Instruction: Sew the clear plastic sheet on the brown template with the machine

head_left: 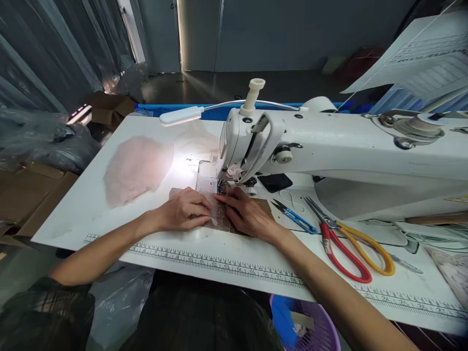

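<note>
At the white sewing machine (234,141), a small piece of thin sheer fabric (215,207) lies just in front of the presser foot. My left hand (186,209) is closed on the left edge of that fabric, its fingers bent together. From the other side my right hand (248,214) pinches it near the needle, index finger stretched towards the foot. Beneath both hands lies a flat brown sheet (263,208), mostly covered by them. What exactly sits between the fingertips is partly hidden.
Left of the needle lies a pale pink sheer fabric pile (135,168) under a lamp (182,116). Blue thread snips (296,217), red-and-yellow-handled scissors (351,243) and a black phone (276,182) lie to the right. A purple basket (325,326) stands below the table edge.
</note>
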Action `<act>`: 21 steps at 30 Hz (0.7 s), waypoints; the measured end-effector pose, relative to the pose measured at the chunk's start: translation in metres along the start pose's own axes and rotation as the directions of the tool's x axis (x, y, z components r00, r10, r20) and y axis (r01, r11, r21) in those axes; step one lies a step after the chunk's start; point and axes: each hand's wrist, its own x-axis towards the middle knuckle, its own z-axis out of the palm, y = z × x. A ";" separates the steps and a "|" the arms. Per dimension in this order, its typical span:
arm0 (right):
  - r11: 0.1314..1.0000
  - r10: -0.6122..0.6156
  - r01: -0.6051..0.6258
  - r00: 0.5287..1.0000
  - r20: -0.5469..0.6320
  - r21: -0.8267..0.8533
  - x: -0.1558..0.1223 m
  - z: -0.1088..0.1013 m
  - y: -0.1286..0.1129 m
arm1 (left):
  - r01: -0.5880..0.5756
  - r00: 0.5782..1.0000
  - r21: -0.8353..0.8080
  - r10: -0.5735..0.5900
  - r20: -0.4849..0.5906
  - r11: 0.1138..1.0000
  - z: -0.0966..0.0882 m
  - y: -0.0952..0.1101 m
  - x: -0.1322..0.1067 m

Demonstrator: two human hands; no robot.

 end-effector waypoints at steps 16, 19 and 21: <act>0.998 0.027 -0.023 0.997 -0.077 0.061 -0.007 0.005 -0.001 | -0.211 0.976 0.222 0.217 -0.006 0.952 0.008 -0.003 -0.005; 0.998 0.013 -0.009 0.998 -0.067 0.068 -0.007 0.004 -0.002 | -0.195 0.980 0.245 0.201 0.000 0.950 0.008 -0.003 -0.005; 0.998 0.000 0.004 0.998 -0.063 0.061 -0.006 0.004 -0.001 | -0.195 0.980 0.248 0.201 0.001 0.949 0.008 -0.004 -0.005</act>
